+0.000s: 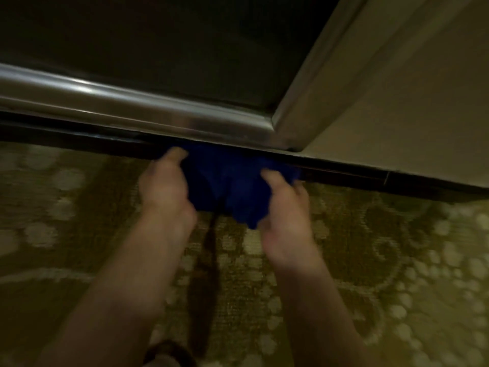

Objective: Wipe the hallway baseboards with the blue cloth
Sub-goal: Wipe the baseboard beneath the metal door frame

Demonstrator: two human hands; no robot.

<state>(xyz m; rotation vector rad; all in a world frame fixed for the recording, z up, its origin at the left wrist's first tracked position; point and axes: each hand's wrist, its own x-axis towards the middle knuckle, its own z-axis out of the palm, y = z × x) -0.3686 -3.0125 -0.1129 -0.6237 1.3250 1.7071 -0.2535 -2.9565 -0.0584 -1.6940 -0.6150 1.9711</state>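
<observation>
A dark blue cloth (227, 186) is bunched against the dark baseboard (370, 178) where the wall meets the carpet. My left hand (165, 186) grips the cloth's left side, thumb up near the baseboard's top. My right hand (284, 207) grips the right side, thumb on top of the fabric. The cloth's upper edge reaches the baseboard just below a metal frame. The frame is blurred.
A silver metal frame (132, 107) runs along above the baseboard and turns up at a corner (285, 128), with a dark panel behind it. A beige wall (410, 102) stands on the right. Patterned olive carpet (370, 260) covers the floor.
</observation>
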